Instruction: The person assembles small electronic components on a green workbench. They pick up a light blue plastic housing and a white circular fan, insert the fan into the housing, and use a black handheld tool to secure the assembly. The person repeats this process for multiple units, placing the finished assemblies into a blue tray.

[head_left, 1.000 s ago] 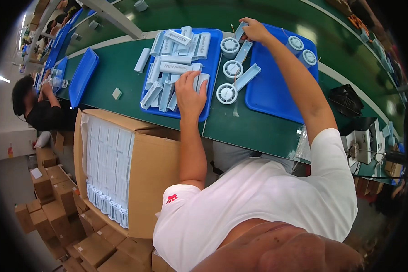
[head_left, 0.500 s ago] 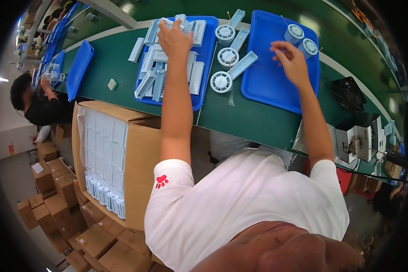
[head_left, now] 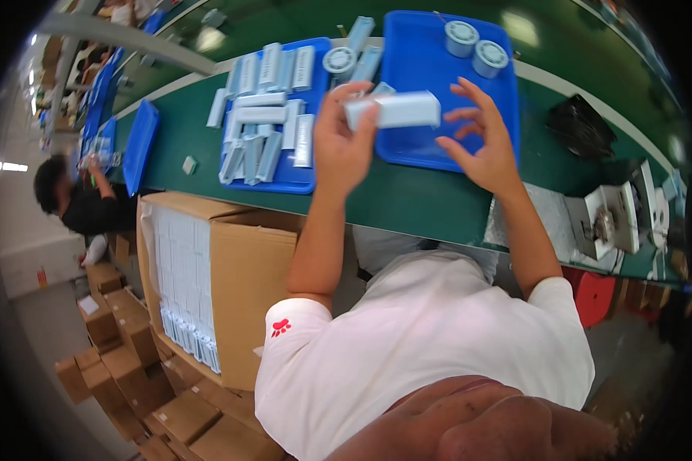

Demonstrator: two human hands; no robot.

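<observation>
Between the two blue trays, my left hand [head_left: 341, 150] grips a light-blue oblong plastic casing [head_left: 411, 110] by its left end, lifted over the table. My right hand [head_left: 486, 150] is empty, its fingers spread toward the casing's free end. Beneath it lies the right blue tray [head_left: 504, 100], with two round light-blue fan heads [head_left: 461, 37] near its far edge. Several similar casings [head_left: 269, 65] crowd the left blue tray [head_left: 304, 182]. Another round fan head [head_left: 339, 60] sits between the trays beside narrow casings [head_left: 367, 63]; my left hand and the held piece partly hide that row.
A large open carton [head_left: 254, 300] of packed light-blue parts stands below the table's left edge. At the right are a black plastic bag [head_left: 580, 127] and a white device [head_left: 603, 223]. A co-worker [head_left: 77, 192] sits far left, near an upright blue tray [head_left: 140, 146].
My left hand has left the left tray and moved right and nearer, now carrying a casing. My right hand has turned toward that piece with fingers spread. The whole view has shifted slightly.
</observation>
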